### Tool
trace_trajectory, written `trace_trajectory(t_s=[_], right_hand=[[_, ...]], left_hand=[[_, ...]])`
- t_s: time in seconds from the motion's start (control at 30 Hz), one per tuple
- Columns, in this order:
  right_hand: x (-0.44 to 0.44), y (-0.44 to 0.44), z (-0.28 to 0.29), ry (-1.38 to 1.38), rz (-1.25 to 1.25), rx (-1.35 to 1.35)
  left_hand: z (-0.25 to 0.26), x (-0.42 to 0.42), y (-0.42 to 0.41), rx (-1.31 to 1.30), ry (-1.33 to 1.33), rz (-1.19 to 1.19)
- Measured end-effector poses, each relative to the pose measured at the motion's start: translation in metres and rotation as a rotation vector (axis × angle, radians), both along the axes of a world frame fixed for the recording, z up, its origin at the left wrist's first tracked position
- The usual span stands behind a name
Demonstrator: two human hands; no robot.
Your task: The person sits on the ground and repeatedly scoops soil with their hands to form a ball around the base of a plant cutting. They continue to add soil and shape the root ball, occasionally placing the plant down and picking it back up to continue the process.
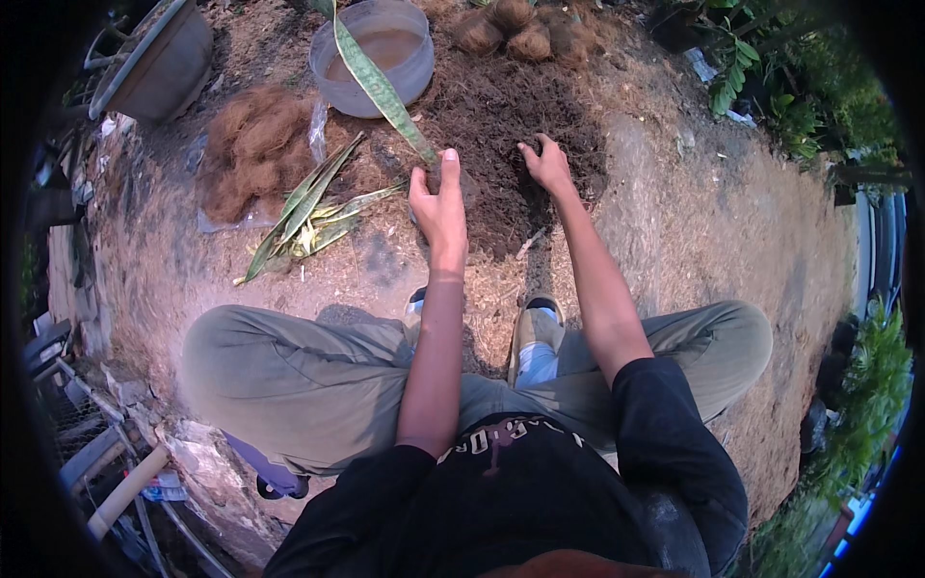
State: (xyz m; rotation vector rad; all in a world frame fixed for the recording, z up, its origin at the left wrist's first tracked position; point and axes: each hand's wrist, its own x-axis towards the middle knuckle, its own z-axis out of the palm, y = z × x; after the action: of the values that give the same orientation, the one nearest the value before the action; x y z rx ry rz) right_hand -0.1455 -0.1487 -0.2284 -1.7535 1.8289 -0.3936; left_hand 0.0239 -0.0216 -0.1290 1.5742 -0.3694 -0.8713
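My left hand [442, 209] holds a long mottled snake plant leaf [379, 90] near its lower end, thumb up. The leaf slants up and away to the left, in front of a translucent plastic tub [350, 97] with brownish water in it. Whatever is at the leaf's base is partly hidden by my fingers. Over the right part of a heap of dark, fibrous soil [498, 130] is my right hand [551, 165], thumb and forefinger apart, with nothing visible between them. Several cut snake plant leaves [307, 206] lie on the ground left of my left hand.
Brown coconut fibre [253, 155] is piled on clear plastic at the left. Several fibre-wrapped balls [527, 40] sit behind the soil. A large basin [155, 68] leans at the upper left. Green plants [802, 108] border the right side. My shoe [536, 329] stands close to the soil.
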Motion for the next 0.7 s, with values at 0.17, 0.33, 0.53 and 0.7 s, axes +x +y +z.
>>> trace_trajectory(t_s=[0.17,0.33,0.53,0.7], right_hand=[[-0.031,-0.026,-0.005,-0.352,-0.242,-0.113],[-0.037,-0.036,0.002,-0.85,-0.364,0.023],[-0.02,-0.011,0.034,-0.799,-0.202,0.03],[-0.011,-0.001,0.029,-0.659,-0.263,-0.051]], left_hand=[[0.002,-0.006,-0.002,-0.028,0.013,0.043],[0.017,-0.011,-0.001,-0.108,0.059,-0.025],[0.012,-0.014,0.0,-0.056,0.012,0.015],[0.009,-0.018,-0.002,-0.063,-0.029,0.038]])
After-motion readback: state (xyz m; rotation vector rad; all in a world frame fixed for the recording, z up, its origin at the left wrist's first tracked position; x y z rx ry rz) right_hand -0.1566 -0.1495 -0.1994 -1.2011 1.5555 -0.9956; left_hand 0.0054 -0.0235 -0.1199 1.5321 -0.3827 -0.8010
